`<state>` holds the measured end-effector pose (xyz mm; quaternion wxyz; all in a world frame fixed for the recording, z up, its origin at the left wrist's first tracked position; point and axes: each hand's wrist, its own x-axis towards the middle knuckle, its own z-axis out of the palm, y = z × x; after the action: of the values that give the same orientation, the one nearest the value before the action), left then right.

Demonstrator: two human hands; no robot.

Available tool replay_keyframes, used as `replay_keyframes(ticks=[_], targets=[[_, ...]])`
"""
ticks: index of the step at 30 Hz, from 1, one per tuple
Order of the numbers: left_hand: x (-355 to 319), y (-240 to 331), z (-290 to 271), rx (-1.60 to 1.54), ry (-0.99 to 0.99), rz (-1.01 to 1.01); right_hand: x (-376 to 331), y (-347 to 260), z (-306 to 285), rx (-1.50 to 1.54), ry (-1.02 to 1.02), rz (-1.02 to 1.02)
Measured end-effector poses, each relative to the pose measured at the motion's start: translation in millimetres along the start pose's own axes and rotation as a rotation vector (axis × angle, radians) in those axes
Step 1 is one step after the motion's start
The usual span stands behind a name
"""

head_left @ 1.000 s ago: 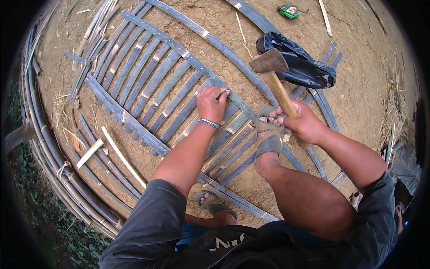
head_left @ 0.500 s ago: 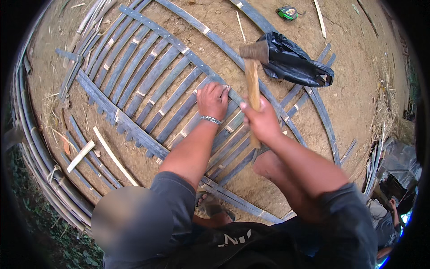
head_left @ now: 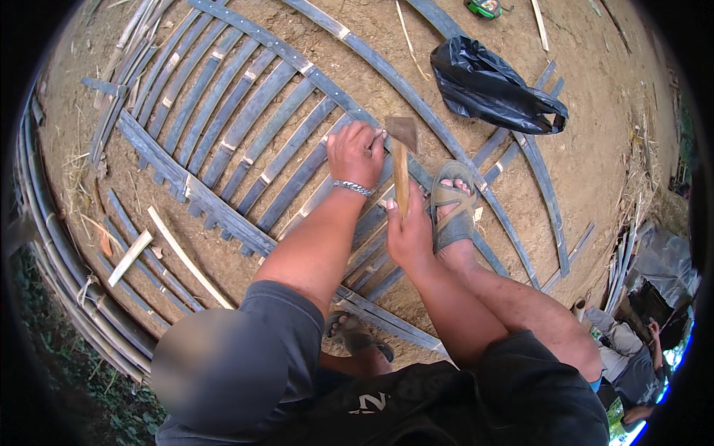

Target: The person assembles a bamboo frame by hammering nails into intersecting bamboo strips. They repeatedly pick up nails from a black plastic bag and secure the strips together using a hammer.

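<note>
Dark grey-blue bamboo slats with pale joint marks lie on tan-brown dirt, plus a glossy black plastic bag, a grey-olive sandal, a silver bracelet and a brown-handled hatchet.

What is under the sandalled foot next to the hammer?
The sandalled foot stands on the frame of dark bamboo slats lying on bare dirt, beside the right hand gripping the hammer. The slat parts directly beneath the sole are covered.

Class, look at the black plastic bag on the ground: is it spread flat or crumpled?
Crumpled. The black plastic bag lies bunched in folds on the dirt ground, its surface creased and heaped.
</note>
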<state>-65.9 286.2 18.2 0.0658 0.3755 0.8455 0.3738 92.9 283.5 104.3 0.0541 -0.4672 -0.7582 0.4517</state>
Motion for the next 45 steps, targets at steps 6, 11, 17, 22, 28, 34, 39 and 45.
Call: replay_keyframes(ticks=[6, 11, 17, 22, 28, 34, 39, 45], targets=[[-2, 2, 1, 0.0, -0.009, -0.008, -7, -1, -8, -0.035, -0.035, 0.044], [0, 3, 0, 0.035, -0.026, 0.014, -1, -1, -13, -0.129, -0.089, 0.061], [0, 5, 1, 0.012, -0.022, -0.002, -6, -2, -11, 0.015, 0.103, -0.077], [-1, 3, 1, 0.035, -0.02, -0.002, -5, -4, -12, -0.093, -0.079, 0.063], [1, 5, 1, 0.03, -0.003, 0.002, -1, -3, -9, -0.069, 0.018, -0.021], [1, 7, -1, 0.037, -0.026, -0.02, -5, 3, -9, -0.011, 0.047, -0.028], [-1, 5, 1, 0.056, 0.001, 0.006, 3, 1, -10, -0.098, -0.082, 0.094], [-1, 4, 1, 0.047, 0.001, -0.013, -8, 6, -5, 0.022, 0.087, 0.017]])
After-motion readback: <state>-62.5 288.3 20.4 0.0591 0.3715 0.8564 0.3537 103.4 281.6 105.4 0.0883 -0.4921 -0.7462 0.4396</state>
